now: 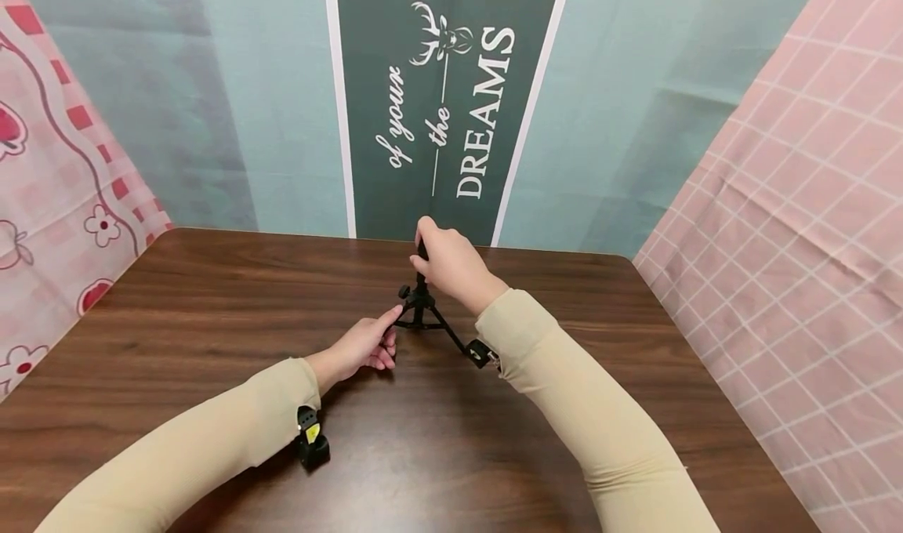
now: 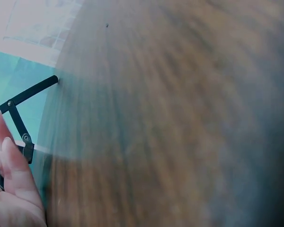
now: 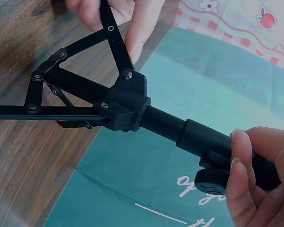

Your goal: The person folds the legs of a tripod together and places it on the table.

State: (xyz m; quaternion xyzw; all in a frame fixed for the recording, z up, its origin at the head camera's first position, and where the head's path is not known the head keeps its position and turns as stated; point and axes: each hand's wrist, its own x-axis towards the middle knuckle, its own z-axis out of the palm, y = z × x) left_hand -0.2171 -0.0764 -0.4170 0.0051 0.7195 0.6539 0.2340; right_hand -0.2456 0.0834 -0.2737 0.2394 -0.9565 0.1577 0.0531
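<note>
A black tripod stand [image 1: 419, 304] is upright near the far edge of the table, its legs spread. My right hand [image 1: 455, 262] grips the upper tube. In the right wrist view, the right hand's fingers [image 3: 241, 182] curl round that tube beside a round black knob [image 3: 212, 181]. Lower down, my left hand [image 1: 363, 346] holds one leg, its thumb along it. The right wrist view shows this leg [image 3: 114, 35] passing between the left thumb and fingers. In the left wrist view, part of the left hand [image 2: 20, 189] appears beside the hinged braces [image 2: 20, 123].
The brown wooden table [image 1: 423, 455] reaches back to a blue-green cloth [image 1: 282, 125] with white lettering. Patterned pink cloths hang at the left [image 1: 56, 204] and right [image 1: 797, 204]. A black camera is strapped on each wrist.
</note>
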